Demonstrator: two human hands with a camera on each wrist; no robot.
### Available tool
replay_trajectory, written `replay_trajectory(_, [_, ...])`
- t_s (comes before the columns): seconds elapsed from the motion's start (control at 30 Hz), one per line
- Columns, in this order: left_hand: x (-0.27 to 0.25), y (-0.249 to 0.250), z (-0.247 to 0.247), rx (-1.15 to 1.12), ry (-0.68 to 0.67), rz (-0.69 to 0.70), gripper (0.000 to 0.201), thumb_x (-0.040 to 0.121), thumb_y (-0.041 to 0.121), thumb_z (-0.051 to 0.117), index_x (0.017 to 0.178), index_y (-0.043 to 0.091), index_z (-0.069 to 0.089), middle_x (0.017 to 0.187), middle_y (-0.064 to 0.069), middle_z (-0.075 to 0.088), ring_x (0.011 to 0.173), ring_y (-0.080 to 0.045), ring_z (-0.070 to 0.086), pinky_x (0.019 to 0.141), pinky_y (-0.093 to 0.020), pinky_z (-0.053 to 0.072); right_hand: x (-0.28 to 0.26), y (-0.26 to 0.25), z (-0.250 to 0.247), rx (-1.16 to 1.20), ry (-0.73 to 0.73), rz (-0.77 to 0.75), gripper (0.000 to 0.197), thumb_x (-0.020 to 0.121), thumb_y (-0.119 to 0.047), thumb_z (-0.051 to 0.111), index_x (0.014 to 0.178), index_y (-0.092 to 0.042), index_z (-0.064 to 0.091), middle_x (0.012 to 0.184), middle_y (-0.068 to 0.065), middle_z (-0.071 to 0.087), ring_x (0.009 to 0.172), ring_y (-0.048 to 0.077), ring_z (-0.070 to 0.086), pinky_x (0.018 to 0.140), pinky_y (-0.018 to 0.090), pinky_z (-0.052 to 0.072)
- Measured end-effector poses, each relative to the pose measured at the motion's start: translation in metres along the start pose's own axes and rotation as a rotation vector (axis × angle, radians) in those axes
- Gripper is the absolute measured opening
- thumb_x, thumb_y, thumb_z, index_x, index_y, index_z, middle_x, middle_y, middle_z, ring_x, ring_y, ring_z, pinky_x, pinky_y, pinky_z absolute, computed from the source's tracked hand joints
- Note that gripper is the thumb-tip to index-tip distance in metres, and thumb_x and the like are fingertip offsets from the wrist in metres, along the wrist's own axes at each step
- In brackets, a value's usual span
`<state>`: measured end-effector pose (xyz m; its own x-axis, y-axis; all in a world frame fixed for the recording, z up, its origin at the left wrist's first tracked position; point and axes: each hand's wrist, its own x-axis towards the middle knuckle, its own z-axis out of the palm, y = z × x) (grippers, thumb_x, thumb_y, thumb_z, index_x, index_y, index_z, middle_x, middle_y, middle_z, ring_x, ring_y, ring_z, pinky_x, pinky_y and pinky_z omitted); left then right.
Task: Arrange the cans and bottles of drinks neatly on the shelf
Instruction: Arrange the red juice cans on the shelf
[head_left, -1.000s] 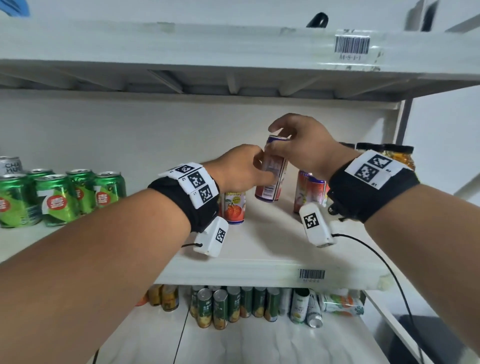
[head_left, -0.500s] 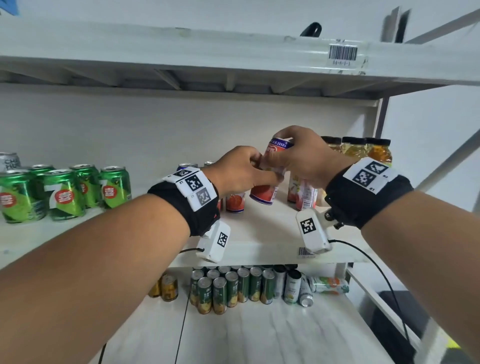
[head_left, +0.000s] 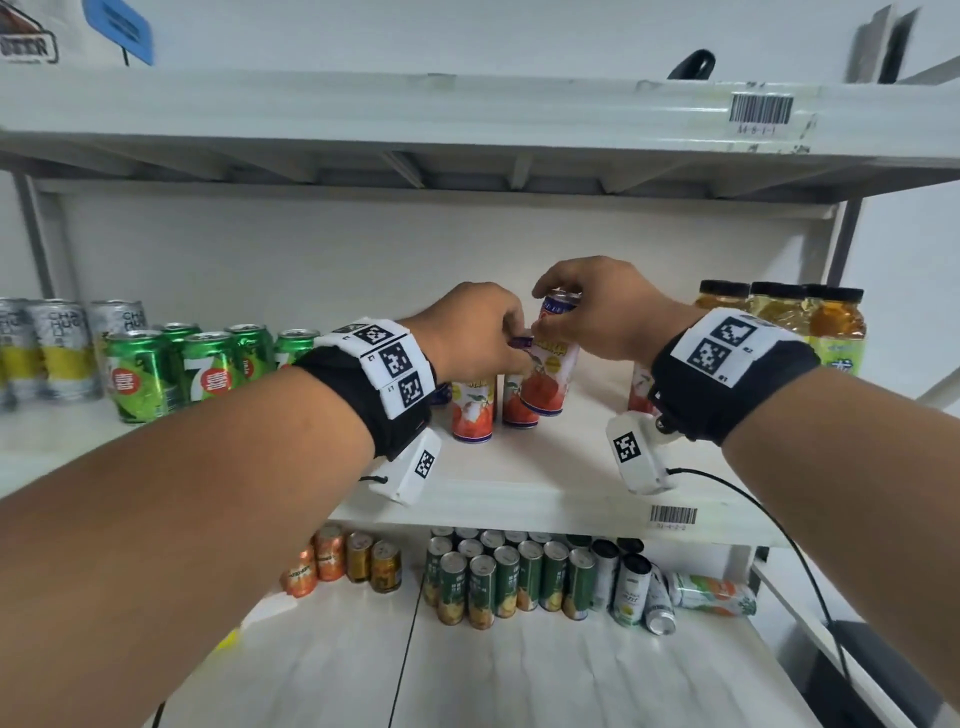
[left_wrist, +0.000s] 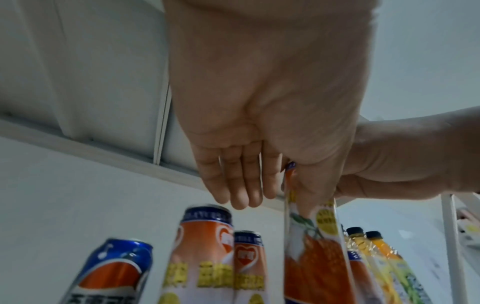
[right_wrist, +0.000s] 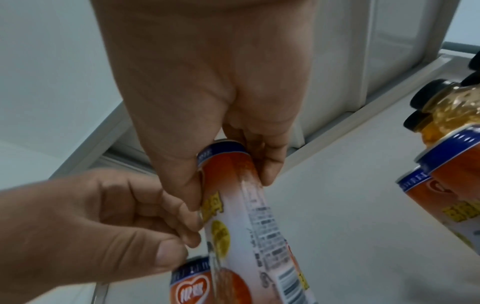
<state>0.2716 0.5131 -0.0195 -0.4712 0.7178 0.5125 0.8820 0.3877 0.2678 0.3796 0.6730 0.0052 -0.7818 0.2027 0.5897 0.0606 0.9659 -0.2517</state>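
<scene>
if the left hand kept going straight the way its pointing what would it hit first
Most likely the tall orange can held by the right hand: the left hand already touches its side. Beyond it stand more orange cans, though depth is unclear.

My left hand (head_left: 470, 332) hid the tops of the cans (head_left: 471, 408) behind it on the shelf (head_left: 519, 499). I couldn't read the blurred barcode label (head_left: 672, 515) on its front edge.

The white shelf (head_left: 519, 499) carries orange juice cans (head_left: 471, 410) just below the grip, green cans (head_left: 171, 369) well left, amber bottles (head_left: 779, 317) right.
</scene>
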Motion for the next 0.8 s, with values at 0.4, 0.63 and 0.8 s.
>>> replay_trajectory(0.4, [-0.002,-0.030,-0.004,0.192,-0.003,-0.063,0.035,0.087,0.035,0.080,0.117,0.016,0.074,0.114,-0.002,0.067,0.105,-0.021,0.061,0.092,-0.036,0.053,0.019,0.012,0.058,-0.129,-0.097,-0.109,0.045,0.079,-0.039,0.087,0.118,-0.021,0.075,0.110,0.007,0.066,0.093,0.015,0.051,0.079,0.027,0.039])
replay_trajectory(0.63, [0.019,-0.013,0.005,0.153,0.052,-0.023,0.035,0.093,0.042,0.074,0.119,0.019,0.073,0.113,0.004,0.065,0.104,-0.015,0.059,0.085,-0.026,0.042,0.021,0.027,0.040,-0.079,-0.127,-0.105,0.050,0.080,-0.050,0.083,0.122,-0.025,0.072,0.106,-0.007,0.060,0.099,0.016,0.059,0.080,0.025,0.042])
replay_trajectory(0.8, [0.047,0.022,0.026,0.123,0.030,0.023,0.038,0.095,0.045,0.071,0.124,0.021,0.071,0.115,0.007,0.061,0.110,-0.016,0.059,0.089,-0.027,0.043,0.013,0.067,-0.001,-0.179,-0.039,-0.060,0.028,0.096,-0.038,0.068,0.120,-0.024,0.073,0.112,-0.001,0.068,0.102,0.019,0.061,0.085,0.023,0.039])
